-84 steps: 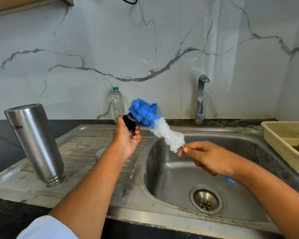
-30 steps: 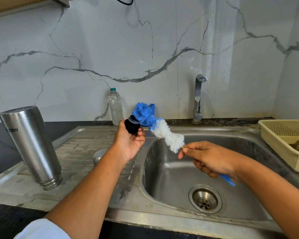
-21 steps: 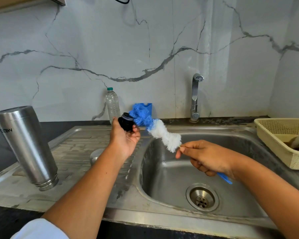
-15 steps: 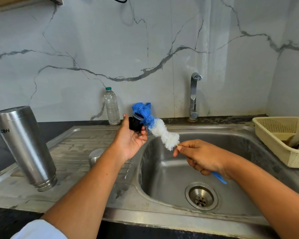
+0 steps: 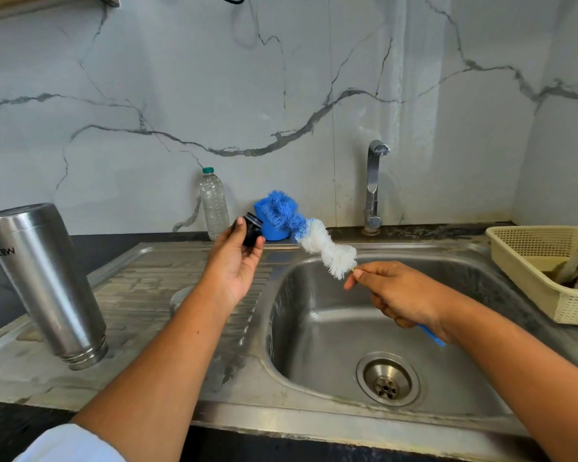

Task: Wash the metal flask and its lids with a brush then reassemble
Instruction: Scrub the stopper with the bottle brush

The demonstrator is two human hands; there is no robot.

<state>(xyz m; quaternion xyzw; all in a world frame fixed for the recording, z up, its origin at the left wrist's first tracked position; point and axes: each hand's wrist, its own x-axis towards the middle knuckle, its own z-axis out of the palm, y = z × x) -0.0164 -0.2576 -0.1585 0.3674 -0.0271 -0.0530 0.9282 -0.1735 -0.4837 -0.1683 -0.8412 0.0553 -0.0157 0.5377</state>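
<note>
Brush (image 5: 314,238) comes off the black lid (image 5: 251,228) above the sink (image 5: 314,328); left fingers (image 5: 239,225) pinch it, right fingers (image 5: 361,275) grip the brush. Lid scrub looks done.

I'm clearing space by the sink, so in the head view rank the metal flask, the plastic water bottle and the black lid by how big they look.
Largest: metal flask.
Then: plastic water bottle, which stands farther back, so it may look smaller.
Smallest: black lid, in the left hand.
</note>
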